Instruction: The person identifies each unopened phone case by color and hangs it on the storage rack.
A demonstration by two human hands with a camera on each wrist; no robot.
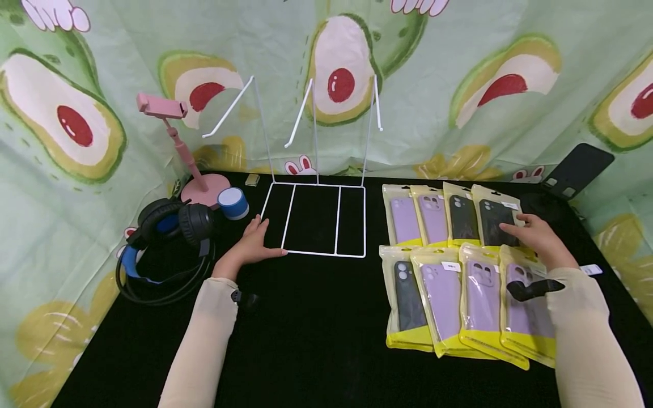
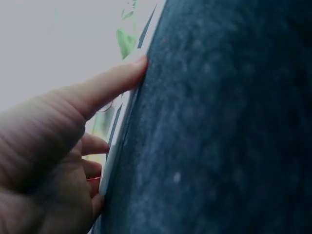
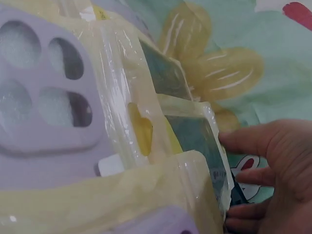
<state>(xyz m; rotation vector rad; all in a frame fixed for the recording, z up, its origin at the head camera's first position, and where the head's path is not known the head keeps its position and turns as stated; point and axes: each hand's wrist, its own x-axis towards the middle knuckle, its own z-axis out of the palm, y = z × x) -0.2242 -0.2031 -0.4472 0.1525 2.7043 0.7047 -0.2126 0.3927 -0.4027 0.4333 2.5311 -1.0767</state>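
A white wire display rack with three upright hooks stands at the middle back. At the left front corner of its base is my left hand, fingers spread. In the left wrist view, thumb and fingers touch the white bar. My right hand is at the right edge of a bagged black phone case. In the right wrist view the thumb tip meets the edge of the bag, with the other fingers loosely bent beside it. More bagged cases, purple and black, lie in two overlapping rows.
Headphones with a coiled cable lie at the left, by a blue-and-white round container and a pink phone stand. A dark phone holder stands at the back right. Patterned curtain hangs behind the black tabletop.
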